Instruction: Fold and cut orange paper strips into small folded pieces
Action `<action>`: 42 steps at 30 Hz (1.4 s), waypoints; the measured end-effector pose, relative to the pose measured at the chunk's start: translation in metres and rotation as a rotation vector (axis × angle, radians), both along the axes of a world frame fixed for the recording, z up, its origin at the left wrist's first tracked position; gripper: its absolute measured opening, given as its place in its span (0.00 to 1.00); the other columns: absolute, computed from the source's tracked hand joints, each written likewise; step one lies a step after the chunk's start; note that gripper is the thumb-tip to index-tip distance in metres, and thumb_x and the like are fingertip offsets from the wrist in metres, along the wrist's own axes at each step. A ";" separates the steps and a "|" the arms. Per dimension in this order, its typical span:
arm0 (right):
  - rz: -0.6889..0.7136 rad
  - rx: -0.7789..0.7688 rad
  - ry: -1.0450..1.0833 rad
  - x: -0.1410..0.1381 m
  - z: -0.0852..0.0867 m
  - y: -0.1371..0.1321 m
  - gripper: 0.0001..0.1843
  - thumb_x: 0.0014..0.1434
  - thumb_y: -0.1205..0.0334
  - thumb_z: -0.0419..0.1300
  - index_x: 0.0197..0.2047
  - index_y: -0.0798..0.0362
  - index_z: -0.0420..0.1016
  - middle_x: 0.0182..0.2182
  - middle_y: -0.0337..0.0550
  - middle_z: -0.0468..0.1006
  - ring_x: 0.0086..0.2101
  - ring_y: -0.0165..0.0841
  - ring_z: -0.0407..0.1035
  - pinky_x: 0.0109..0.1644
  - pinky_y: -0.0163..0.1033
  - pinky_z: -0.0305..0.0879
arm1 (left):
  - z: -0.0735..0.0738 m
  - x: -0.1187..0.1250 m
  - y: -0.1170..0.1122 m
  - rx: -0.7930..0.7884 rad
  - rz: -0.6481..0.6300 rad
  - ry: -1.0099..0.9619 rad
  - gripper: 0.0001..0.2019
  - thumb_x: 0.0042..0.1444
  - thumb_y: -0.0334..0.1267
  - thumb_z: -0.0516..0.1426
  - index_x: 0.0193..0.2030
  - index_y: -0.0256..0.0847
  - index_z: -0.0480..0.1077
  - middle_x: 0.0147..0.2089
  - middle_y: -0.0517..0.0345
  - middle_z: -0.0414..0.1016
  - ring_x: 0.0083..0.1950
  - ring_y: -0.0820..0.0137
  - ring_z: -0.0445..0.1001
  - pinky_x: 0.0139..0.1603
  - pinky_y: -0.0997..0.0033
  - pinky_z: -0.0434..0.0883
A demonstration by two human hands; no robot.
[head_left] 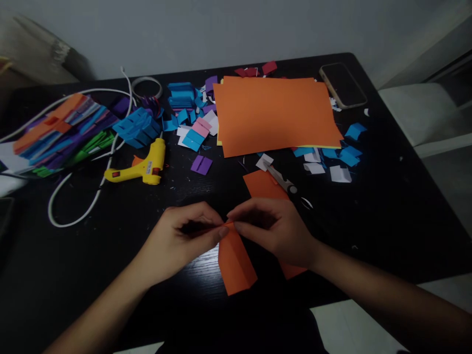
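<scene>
Between my two hands is a creased strip of orange paper (236, 263), its lower part hanging toward the table's front edge. My left hand (188, 236) pinches its top edge between thumb and fingers. From the other side, my right hand (275, 228) grips the same edge, fingertips close to the left ones. A second orange paper piece (263, 184) lies flat on the table, partly hidden under my right hand. Scissors (282, 179) rest across its upper end, with one handle loop near my right knuckles.
Large orange sheets (276, 115) lie stacked at the back, among blue, white and purple paper scraps (201, 164). A yellow glue gun (142, 167) sits at left by a white cable (75, 223) and bundled folded papers (66, 130). A phone (342, 83) occupies the far right corner.
</scene>
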State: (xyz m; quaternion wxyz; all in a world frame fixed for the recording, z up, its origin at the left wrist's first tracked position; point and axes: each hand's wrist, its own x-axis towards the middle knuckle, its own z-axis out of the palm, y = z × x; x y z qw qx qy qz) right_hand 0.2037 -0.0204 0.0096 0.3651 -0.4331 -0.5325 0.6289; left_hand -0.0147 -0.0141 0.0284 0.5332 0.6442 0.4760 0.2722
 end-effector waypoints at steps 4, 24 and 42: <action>0.010 -0.054 0.028 0.000 0.000 0.001 0.07 0.59 0.63 0.70 0.43 0.51 0.84 0.38 0.42 0.87 0.39 0.34 0.82 0.44 0.38 0.78 | 0.001 0.000 -0.001 0.006 0.013 0.005 0.06 0.60 0.36 0.65 0.32 0.39 0.79 0.27 0.60 0.78 0.26 0.77 0.73 0.26 0.82 0.69; 0.079 -0.052 -0.063 -0.001 -0.002 0.000 0.07 0.64 0.57 0.69 0.42 0.51 0.85 0.35 0.40 0.86 0.36 0.32 0.79 0.38 0.36 0.71 | 0.002 0.000 -0.001 -0.009 0.010 0.049 0.05 0.60 0.35 0.65 0.33 0.40 0.80 0.29 0.61 0.81 0.29 0.76 0.77 0.29 0.82 0.71; 0.039 -0.103 0.022 -0.001 -0.005 -0.003 0.07 0.60 0.60 0.73 0.43 0.50 0.85 0.37 0.41 0.87 0.37 0.32 0.81 0.39 0.35 0.75 | 0.004 -0.002 -0.001 0.030 0.007 0.037 0.04 0.60 0.33 0.64 0.33 0.40 0.81 0.29 0.62 0.82 0.29 0.77 0.79 0.30 0.84 0.72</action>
